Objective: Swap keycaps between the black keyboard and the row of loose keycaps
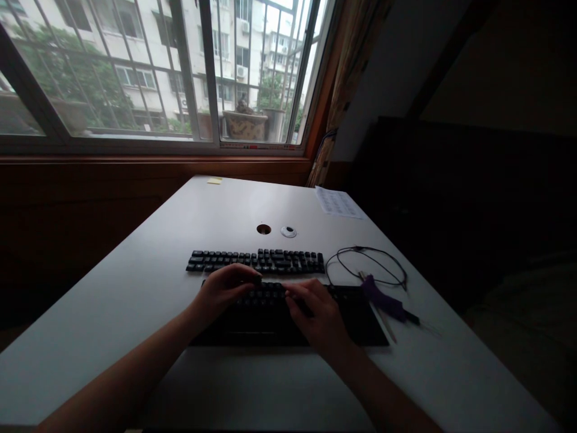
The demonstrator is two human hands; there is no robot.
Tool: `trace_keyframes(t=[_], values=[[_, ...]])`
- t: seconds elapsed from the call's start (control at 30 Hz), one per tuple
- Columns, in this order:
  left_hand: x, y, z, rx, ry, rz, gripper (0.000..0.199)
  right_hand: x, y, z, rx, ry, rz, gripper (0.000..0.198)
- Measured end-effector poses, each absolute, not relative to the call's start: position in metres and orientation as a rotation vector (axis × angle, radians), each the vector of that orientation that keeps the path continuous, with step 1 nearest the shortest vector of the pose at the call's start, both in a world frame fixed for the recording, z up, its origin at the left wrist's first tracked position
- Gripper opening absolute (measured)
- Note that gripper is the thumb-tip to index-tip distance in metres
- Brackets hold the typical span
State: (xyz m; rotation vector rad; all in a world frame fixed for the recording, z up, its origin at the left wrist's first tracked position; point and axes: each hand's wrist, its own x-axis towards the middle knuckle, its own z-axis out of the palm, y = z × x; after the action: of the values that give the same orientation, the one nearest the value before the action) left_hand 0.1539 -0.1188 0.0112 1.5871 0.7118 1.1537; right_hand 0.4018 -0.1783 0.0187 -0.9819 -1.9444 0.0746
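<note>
A black keyboard (250,328) lies on the white table in front of me, its cable side to the right. Rows of loose black keycaps (225,260) are laid out just beyond it. My left hand (225,287) is over the keyboard's upper left part, thumb and fingers pinching a small dark keycap (258,279). Opposite it, my right hand (315,305) hovers over the keyboard's middle with its fingertips pressed together; whatever they hold is too small to make out. Both hands partly cover the keys beneath.
To the right, a coiled black cable (401,273) lies near a purple item (383,299) and a thin pale stick (388,329). Behind the keycaps are a round table hole (264,229) and its white cover (288,231). Printed paper (339,202) and a yellow note (215,180) lie farther back.
</note>
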Motion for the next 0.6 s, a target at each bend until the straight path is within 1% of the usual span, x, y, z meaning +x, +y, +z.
trace_keyframes(t=[0.23, 0.6], values=[[0.151, -0.123, 0.004, 1.536, 0.67, 1.1, 0.023, 0.378, -0.168, 0.004, -0.902, -1.983, 0.145, 0.049], [0.156, -0.13, 0.004, 1.525, 0.675, 1.069, 0.021, 0.378, -0.172, -0.001, -0.871, -2.048, 0.152, 0.05]])
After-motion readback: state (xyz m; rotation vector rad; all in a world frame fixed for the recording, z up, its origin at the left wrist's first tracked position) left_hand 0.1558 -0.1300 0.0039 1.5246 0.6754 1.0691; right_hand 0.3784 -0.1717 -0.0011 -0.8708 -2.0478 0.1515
